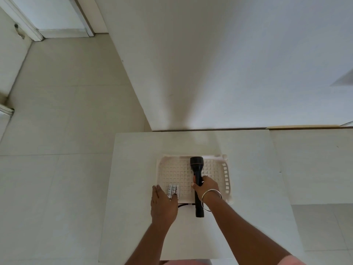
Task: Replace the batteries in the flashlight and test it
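Right now the right hand (206, 187) is wrapped around the barrel of the flashlight (198, 185), w/ a silver bangle (211, 196) on that wrist. Left hand (163, 205) lies flat, fingers spread, tips touching the batteries (173, 191) at the near-left corner of the tray (227, 175). Flashlight: matte black, long slim barrel, wider round head. Long axis runs near-to-far across the tray; head points at the far edge of the worktop (133, 188), tail overhangs the tray's near rim. Batteries: three white cells side by side, small print unreadable.
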The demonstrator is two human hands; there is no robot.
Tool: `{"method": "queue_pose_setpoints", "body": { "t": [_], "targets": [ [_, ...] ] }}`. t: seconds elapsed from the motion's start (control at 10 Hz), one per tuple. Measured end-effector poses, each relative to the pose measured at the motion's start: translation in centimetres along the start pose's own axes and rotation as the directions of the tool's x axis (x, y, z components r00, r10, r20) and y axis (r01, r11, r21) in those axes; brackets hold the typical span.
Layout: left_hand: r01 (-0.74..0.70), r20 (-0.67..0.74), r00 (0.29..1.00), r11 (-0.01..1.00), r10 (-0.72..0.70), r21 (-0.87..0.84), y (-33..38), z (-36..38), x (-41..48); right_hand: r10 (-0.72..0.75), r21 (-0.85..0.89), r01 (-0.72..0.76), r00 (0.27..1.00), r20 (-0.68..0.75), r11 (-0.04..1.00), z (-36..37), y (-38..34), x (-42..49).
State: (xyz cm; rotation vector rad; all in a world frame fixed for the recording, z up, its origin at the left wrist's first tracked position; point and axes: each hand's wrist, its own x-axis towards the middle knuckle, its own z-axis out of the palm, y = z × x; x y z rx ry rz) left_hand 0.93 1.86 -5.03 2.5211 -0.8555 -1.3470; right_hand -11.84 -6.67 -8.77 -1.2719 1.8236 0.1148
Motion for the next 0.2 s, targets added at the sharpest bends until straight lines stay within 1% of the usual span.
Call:
{"method": "queue_pose_setpoints", "body": {
  "t": [0.1,0.2],
  "targets": [
    [0.013,-0.007,1.000,0.999,-0.013,0.038,0.3,-0.5,-0.6,0.022,-0.007,-0.022,1.000,0.019,1.000,0.0,-0.7,0.0],
    [-0.031,-0.085,0.996,0.994,0.041,0.109,1.2,-1.5,-1.5,0.040,0.064,-0.039,0.999,-0.008,0.997,-0.6,-0.9,-1.0]
  ]
}}
